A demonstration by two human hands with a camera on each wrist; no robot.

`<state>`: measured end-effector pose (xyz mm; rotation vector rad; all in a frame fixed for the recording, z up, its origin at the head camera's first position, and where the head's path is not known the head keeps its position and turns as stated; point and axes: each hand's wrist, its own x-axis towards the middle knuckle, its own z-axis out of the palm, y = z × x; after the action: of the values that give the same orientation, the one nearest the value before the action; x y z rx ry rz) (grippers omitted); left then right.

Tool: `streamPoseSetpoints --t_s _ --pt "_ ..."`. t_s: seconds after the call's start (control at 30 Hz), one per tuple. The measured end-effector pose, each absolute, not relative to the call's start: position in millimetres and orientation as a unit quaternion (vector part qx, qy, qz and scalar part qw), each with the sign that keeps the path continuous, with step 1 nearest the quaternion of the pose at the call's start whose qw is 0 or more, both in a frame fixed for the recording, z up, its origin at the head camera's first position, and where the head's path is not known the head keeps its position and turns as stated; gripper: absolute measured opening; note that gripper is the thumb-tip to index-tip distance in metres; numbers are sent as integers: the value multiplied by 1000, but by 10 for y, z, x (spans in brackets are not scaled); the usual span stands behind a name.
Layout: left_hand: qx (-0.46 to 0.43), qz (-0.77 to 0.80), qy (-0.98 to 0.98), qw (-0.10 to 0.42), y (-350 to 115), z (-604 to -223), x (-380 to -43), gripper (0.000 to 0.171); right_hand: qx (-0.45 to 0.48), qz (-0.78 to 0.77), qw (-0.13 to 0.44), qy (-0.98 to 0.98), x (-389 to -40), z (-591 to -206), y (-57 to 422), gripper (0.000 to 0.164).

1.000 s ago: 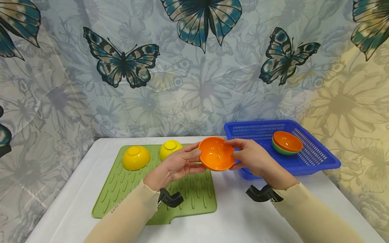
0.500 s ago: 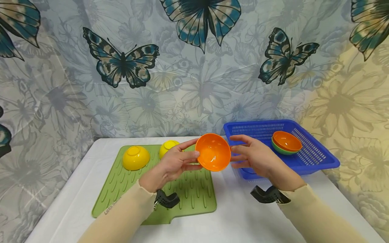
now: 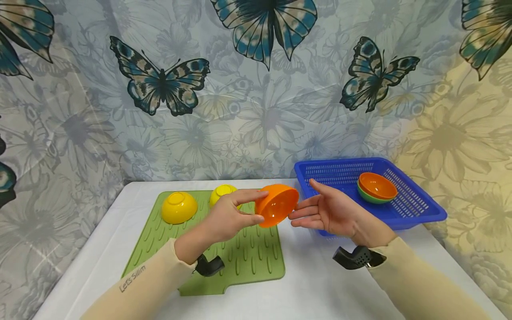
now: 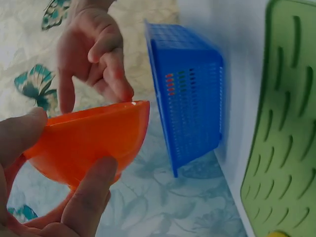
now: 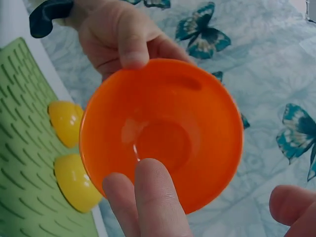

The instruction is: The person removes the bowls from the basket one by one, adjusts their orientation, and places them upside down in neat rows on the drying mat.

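Above the table, my left hand (image 3: pixel 226 216) grips an orange bowl (image 3: pixel 276 206) by its left side. The thumb lies at the rim, and the fingers press the outer wall in the left wrist view. The bowl is tilted, its opening facing down and to the right. My right hand (image 3: pixel 334 211) is spread with the palm turned up, its fingertips right by the bowl's lower right rim. In the right wrist view, two fingers (image 5: pixel 158 197) overlap the bowl's inside. Two yellow bowls, one nearer (image 3: pixel 179 208) and one partly behind my left hand (image 3: pixel 222 194), lie upside down on a green drying mat (image 3: pixel 256 262).
A blue plastic basket (image 3: pixel 420 213) stands at the back right of the white-covered table (image 3: pixel 304 284). Inside it, another orange bowl (image 3: pixel 378 186) sits nested in a green bowl (image 3: pixel 372 198). A butterfly-print cloth (image 3: pixel 264 111) hangs behind the table.
Both hands held the orange bowl at first; the right hand has let go and turned palm up. My left hand has turned over, tipping the bowl from facing me to facing downward.
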<state>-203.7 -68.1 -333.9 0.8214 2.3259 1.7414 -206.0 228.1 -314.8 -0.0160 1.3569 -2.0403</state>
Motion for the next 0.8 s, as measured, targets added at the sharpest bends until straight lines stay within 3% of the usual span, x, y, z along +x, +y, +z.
streamPoseSetpoints --t_s 0.17,0.33,0.43,0.53,0.8 --pt "386 471 793 -1 -668 -3329 -1934 50 8 -786 342 515 -2060 -3173 2237 92" --pt "521 286 787 -168 -676 -3349 -1909 47 5 -772 337 540 -2049 -3190 2208 79" --pt "569 213 760 -230 -678 -3359 -1903 46 -2 -758 335 559 -2041 -3205 2193 69" --pt "594 156 746 -256 -677 -3359 -1889 48 -7 -743 334 580 -2039 -3222 2177 61" --pt "621 68 735 -261 -690 -3358 -1865 57 -12 -701 330 632 -2048 -3296 2118 48"
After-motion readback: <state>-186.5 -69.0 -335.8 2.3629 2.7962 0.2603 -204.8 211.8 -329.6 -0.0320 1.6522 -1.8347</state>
